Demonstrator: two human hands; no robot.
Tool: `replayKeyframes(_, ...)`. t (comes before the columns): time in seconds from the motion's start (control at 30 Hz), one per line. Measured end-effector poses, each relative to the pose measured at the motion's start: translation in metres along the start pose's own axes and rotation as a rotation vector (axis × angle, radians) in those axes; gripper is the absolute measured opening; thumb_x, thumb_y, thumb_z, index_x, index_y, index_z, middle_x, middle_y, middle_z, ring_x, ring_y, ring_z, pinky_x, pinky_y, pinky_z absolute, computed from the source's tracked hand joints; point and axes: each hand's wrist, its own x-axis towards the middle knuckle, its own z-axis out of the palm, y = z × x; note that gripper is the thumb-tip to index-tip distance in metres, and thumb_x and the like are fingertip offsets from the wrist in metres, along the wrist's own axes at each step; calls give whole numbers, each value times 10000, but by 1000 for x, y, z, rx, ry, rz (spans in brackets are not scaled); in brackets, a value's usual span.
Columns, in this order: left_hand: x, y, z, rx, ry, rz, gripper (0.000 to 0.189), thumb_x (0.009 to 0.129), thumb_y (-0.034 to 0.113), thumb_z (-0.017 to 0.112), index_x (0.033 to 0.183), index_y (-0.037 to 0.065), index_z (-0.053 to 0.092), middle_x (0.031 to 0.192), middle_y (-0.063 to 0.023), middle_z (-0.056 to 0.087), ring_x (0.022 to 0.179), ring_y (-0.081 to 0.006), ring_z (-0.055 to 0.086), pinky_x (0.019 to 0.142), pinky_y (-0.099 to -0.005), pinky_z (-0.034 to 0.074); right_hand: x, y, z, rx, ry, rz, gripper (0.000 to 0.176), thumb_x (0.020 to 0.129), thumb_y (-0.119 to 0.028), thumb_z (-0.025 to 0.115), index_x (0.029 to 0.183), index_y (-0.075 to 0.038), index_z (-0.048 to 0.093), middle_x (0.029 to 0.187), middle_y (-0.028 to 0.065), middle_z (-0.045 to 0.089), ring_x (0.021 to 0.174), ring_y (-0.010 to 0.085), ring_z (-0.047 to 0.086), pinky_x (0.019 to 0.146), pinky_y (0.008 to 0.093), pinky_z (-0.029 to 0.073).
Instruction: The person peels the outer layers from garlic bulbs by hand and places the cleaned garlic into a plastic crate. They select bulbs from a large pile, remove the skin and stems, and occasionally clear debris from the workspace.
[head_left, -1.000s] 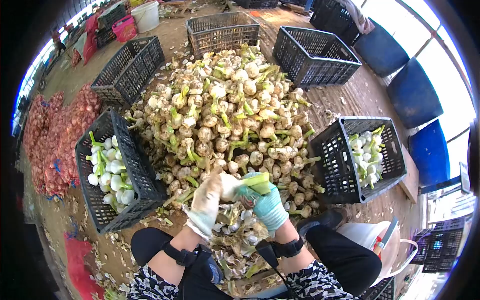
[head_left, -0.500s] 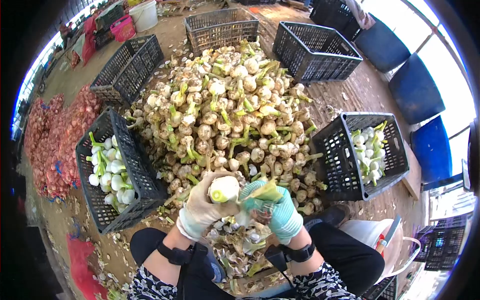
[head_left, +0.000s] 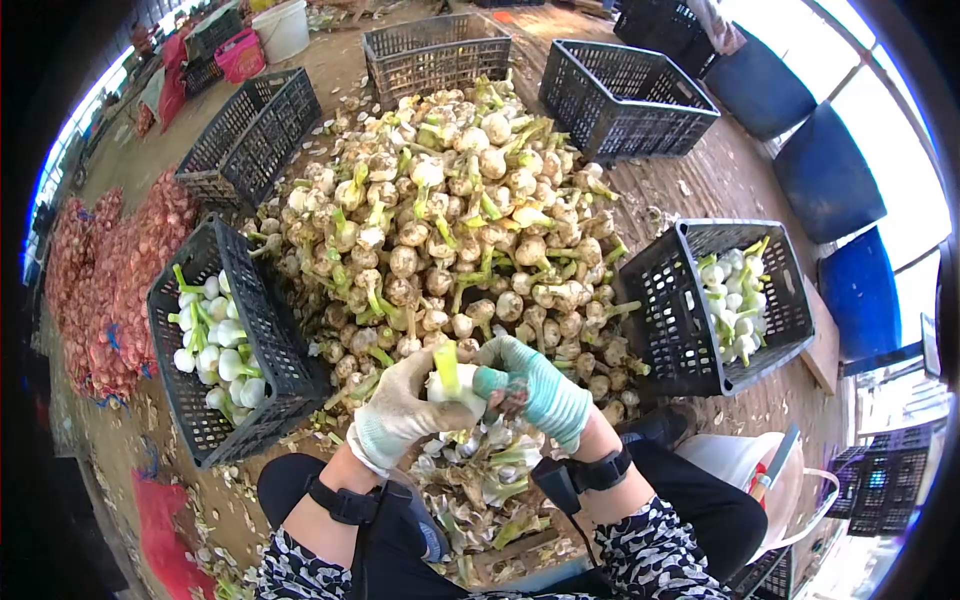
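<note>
My left hand (head_left: 398, 408), in a whitish glove, is closed around a garlic bulb (head_left: 462, 386) with a short green stem pointing up. My right hand (head_left: 545, 392), in a teal glove with soiled fingertips, pinches the right side of the same bulb. The bulb's white skin shows between the two hands; its underside is hidden. Just beyond my hands rises a big heap of dirt-covered garlic (head_left: 420, 250) with cut stems. Below my hands, between my legs, lies a pile of peeled garlic skins (head_left: 485, 480).
Black crates with clean white garlic stand left (head_left: 165, 330) and right (head_left: 690, 330). More black crates ring the heap's far side, including a crate (head_left: 640, 120). Red net sacks (head_left: 120, 280) lie left. A white bucket (head_left: 720, 455) with a knife (head_left: 775, 465) stands by my right knee.
The yellowish-green outer husk that was in my right hand is gone from it. My right fingers have moved back onto the bulb, whose stem now tilts upward.
</note>
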Motion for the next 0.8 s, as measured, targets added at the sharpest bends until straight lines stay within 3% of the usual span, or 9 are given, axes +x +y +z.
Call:
replayKeyframes(0.17,-4,4,2,-85,151,-130,675,573,206,875,1131,1,554,1006,-49,605,885,-129,583,798,-274,483,-6,2,-5,-24,325,-1,193,851,-81,637,1022,7,623,859,42,650,713,99,596,608,233,494)
replayKeyframes(0.3,-2,3,4,224,138,-52,667,574,229,874,1122,5,567,971,-44,617,883,-137,587,813,-279,476,-20,9,29,-714,364,-379,81,829,17,615,910,26,624,762,47,634,687,87,554,617,240,469)
replayKeyframes(0.43,-5,17,5,208,32,-108,611,601,144,837,1135,7,573,1004,-48,625,889,-126,581,829,-278,471,-1,16,9,-419,382,-145,72,837,35,559,881,31,616,710,36,617,657,82,532,582,237,455)
replayKeyframes(0.47,-6,6,4,1,23,-67,619,606,103,827,1154,3,557,1029,-50,624,911,-125,581,831,-273,476,11,39,-10,-539,434,-161,84,847,26,561,896,20,629,768,65,644,646,120,591,574,242,486)
replayKeyframes(0.57,-5,14,4,-142,29,-111,637,617,79,816,1183,2,533,1045,-53,618,928,-124,582,836,-271,481,-9,10,-2,403,239,28,243,849,3,595,1089,11,559,954,45,597,697,108,580,575,243,498)
replayKeyframes(0.6,-2,8,1,-3,16,-55,760,600,196,864,1234,14,486,1106,-73,598,972,-166,593,866,-296,481,-11,9,2,406,239,33,243,849,3,595,1089,11,559,954,45,597,697,108,580,575,243,498)
replayKeyframes(0.67,0,3,6,-93,30,-25,672,654,112,804,1236,11,482,1088,-70,602,978,-155,582,866,-285,475,-10,8,12,157,174,-19,311,834,-8,628,1127,-11,525,898,36,591,702,117,583,576,233,501)
replayKeyframes(0.7,0,3,9,-181,43,6,592,709,28,744,1237,9,478,1070,-66,606,983,-145,572,867,-275,470,-10,9,20,108,215,-66,236,813,-22,664,1017,-20,547,850,39,587,705,102,583,565,199,481)
replayKeyframes(0.8,-2,-4,13,-328,231,-20,437,825,121,661,1211,15,486,985,-55,603,905,-140,574,792,-261,481,-1,48,48,-169,368,-408,176,772,-31,707,817,-28,537,755,48,577,650,107,533,558,247,456)
